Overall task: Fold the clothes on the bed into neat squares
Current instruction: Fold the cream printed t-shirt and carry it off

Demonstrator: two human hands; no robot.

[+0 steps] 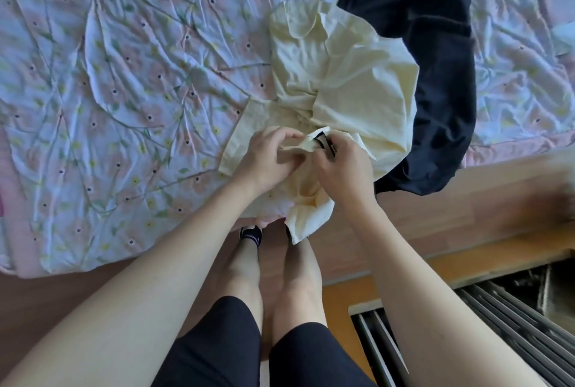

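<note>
On the bed (109, 75), two garments: both hands, left hand (267, 158) and right hand (342, 169), pinch the cream garment (348, 75) beside one dark garment (435, 44).

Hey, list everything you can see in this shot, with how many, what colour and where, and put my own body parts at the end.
Cream garment: one, pale yellow, crumpled at the bed's near edge, partly hanging over it.
Dark garment: one, navy, unfolded on the bed beside the cream one on the right, its end draped over the edge.
Bedsheet: one, white with pink and yellow flowers, wrinkled, covering the bed.
Floor: wood-coloured, right of the bed.
Slatted metal frame: one, grey, lower right.
Socks: dark, on the feet by the bed; one shows clearly.
Shorts: black, bottom centre.
Left hand: one, gripping the cream garment's edge.
Right hand: one, pinching the same edge by a dark label.
</note>
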